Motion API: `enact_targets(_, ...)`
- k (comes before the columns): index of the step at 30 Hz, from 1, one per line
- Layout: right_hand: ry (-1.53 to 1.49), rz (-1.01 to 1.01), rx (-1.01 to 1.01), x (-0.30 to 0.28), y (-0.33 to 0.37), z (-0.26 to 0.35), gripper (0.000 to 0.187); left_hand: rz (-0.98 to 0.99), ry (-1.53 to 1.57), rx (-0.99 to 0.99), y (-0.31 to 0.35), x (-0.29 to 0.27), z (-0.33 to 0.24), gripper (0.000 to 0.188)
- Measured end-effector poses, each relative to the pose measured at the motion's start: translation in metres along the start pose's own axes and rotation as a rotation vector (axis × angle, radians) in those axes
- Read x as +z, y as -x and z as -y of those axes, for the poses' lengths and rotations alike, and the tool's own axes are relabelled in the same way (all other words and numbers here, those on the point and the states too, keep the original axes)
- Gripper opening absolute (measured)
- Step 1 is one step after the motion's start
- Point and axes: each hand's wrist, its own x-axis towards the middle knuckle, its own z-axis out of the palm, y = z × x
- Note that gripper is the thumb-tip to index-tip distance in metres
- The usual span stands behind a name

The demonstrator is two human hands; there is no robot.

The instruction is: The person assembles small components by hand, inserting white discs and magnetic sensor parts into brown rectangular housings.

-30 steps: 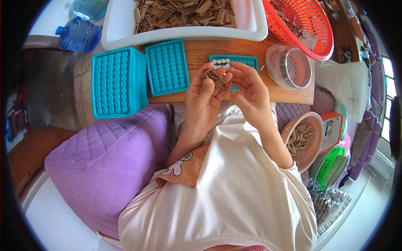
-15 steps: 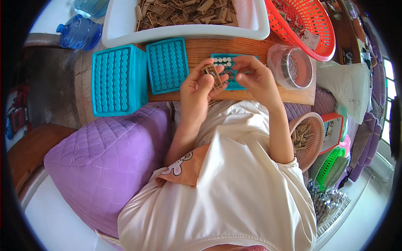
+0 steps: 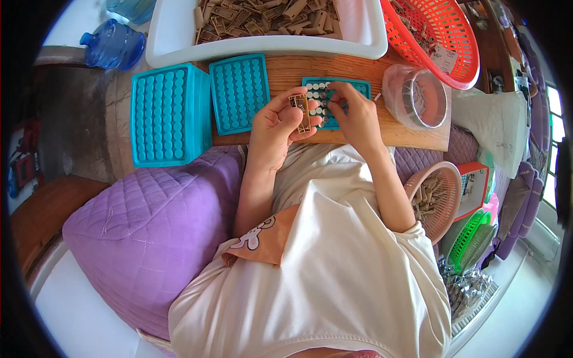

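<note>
My left hand [image 3: 273,126] holds a small tan plastic housing [image 3: 302,113] between thumb and fingers, its open side with small metal-looking parts inside turned up. Over a teal tray [image 3: 362,88] just right of it is my right hand [image 3: 362,119], thumb and fingertips drawn together down at the tray. Rows of small round pieces [image 3: 317,87], white and metallic, sit in this tray. Whatever the right fingertips pinch is too small and too covered to make out. The left hand hides the tray's near left part.
A white tub [image 3: 268,51] of tan housings [image 3: 256,18] stands at the back, with a red basket [image 3: 444,36] to its right. Left are a flat teal tray [image 3: 239,95] and a teal stack [image 3: 170,116]. A clear round container [image 3: 424,98] stands near the wooden table's [image 3: 400,134] right edge.
My right hand has come down from beside the housing to the tray, its fingers drawing together. The left hand has shifted slightly left and turned the housing more upright.
</note>
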Motion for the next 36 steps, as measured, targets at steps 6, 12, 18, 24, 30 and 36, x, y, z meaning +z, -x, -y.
enact_targets(6, -0.437, -0.327, -0.051, -0.006, 0.013, 0.040, 0.026, 0.037, -0.005, -0.052, 0.002, 0.001, 0.002, 0.034)
enact_targets(12, -0.134, -0.409, -0.457, -0.005, 0.011, 0.041, 0.022, 0.073, -0.064, -0.036, 0.004, 0.009, 0.002, 0.030)
enact_targets(18, -0.127, -0.330, -0.486, -0.004, 0.017, 0.035, 0.025, 0.035, -0.054, -0.081, 0.000, 0.006, 0.008, 0.026)
enact_targets(24, -0.020, -0.329, -0.648, 0.003, 0.024, 0.027, 0.030, 0.004, -0.040, -0.027, 0.000, 0.010, 0.004, 0.023)
enact_targets(30, -0.016, -0.349, -0.644, 0.005, 0.025, 0.027, 0.029, 0.007, -0.053, -0.020, 0.001, 0.012, 0.003, 0.023)
enact_targets(36, -0.107, -0.282, -0.625, 0.007, 0.029, 0.030, 0.029, 0.011, -0.047, -0.029, -0.001, 0.007, 0.003, 0.025)
